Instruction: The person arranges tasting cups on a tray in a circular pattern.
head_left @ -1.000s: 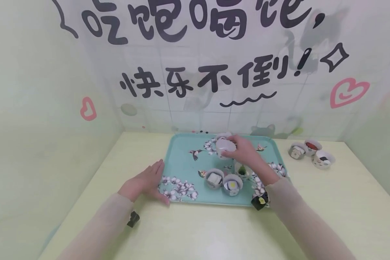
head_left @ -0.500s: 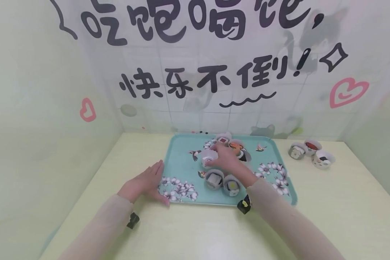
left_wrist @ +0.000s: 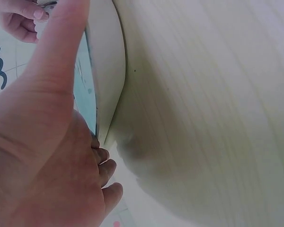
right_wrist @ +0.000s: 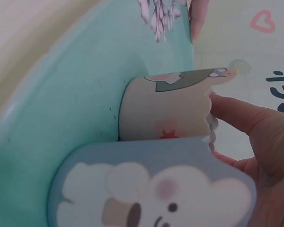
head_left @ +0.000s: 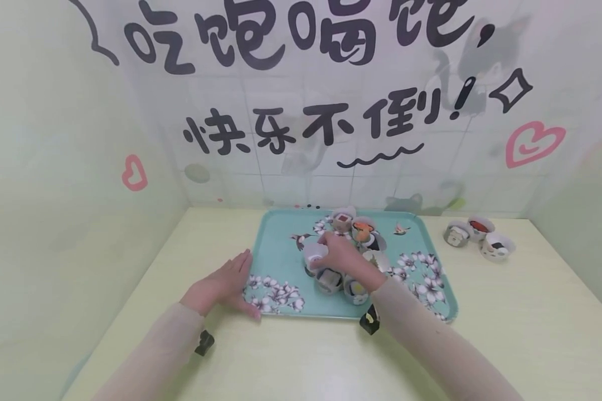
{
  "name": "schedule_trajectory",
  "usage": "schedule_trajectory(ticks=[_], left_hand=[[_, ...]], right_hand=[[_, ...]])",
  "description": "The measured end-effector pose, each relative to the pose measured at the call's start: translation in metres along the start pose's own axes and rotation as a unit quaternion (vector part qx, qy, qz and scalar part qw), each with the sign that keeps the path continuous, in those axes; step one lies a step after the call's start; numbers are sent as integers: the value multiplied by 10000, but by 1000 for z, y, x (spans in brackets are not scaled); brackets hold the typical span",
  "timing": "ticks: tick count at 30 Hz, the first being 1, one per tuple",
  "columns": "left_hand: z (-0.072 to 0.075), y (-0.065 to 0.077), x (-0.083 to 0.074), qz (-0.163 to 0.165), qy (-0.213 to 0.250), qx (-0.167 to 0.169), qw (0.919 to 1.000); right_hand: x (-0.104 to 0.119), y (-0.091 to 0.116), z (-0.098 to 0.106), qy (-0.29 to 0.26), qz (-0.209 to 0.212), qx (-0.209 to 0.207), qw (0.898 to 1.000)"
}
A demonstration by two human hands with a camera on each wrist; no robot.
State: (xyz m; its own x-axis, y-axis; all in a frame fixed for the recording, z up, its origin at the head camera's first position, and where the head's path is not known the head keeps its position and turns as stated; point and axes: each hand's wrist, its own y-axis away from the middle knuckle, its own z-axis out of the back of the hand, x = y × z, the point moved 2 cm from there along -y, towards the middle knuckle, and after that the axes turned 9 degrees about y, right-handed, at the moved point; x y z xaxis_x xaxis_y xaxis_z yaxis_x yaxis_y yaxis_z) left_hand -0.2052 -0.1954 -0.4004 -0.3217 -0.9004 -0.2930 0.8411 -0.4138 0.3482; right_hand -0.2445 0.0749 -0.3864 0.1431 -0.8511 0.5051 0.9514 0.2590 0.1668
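Note:
My right hand [head_left: 342, 255] grips a small pale paper baking cup [head_left: 313, 253] by its upper side, over the middle of the teal tray [head_left: 281, 234]. Just in front of it stand a paper cup with a grey-white piece [head_left: 329, 279] and a cup with a yellow-marked piece [head_left: 355, 289]. In the right wrist view, my right hand [right_wrist: 270, 137] reaches in behind two printed cups, the nearer a blue cup with white cartoon animals [right_wrist: 151, 189]. My left hand [head_left: 224, 284] rests along the tray's left edge, fingers straight and thumb at the front corner.
Further back on the tray are a cup with a red square [head_left: 343, 218], a cup with an orange piece [head_left: 363, 228] and a cup with a green piece [head_left: 377, 260]. Three more filled cups [head_left: 496, 247] stand on the table [head_left: 542, 289] right of it. A printed wall [head_left: 306, 167] rises behind.
My right hand has carried the paper cup left and then towards me, from the back of the tray to just behind the front cups. My left hand has stayed at the tray's edge.

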Motion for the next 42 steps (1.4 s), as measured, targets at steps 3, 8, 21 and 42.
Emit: schedule_trajectory(ticks=[3,8,21,42], left_hand=[[0,0,0,6,-15,12,10000],[1,1,0,26,31,30,10000],[7,-1,-2,12,-14,28,10000],[0,2,-4,61,332,-3,9994]], right_hand=[[0,2,2,77,82,58,9999],[1,4,3,173,199,163,9995],[-1,18,20,-198,-4,206,9996],[-43,50,64,-752,402,-315,9959]])
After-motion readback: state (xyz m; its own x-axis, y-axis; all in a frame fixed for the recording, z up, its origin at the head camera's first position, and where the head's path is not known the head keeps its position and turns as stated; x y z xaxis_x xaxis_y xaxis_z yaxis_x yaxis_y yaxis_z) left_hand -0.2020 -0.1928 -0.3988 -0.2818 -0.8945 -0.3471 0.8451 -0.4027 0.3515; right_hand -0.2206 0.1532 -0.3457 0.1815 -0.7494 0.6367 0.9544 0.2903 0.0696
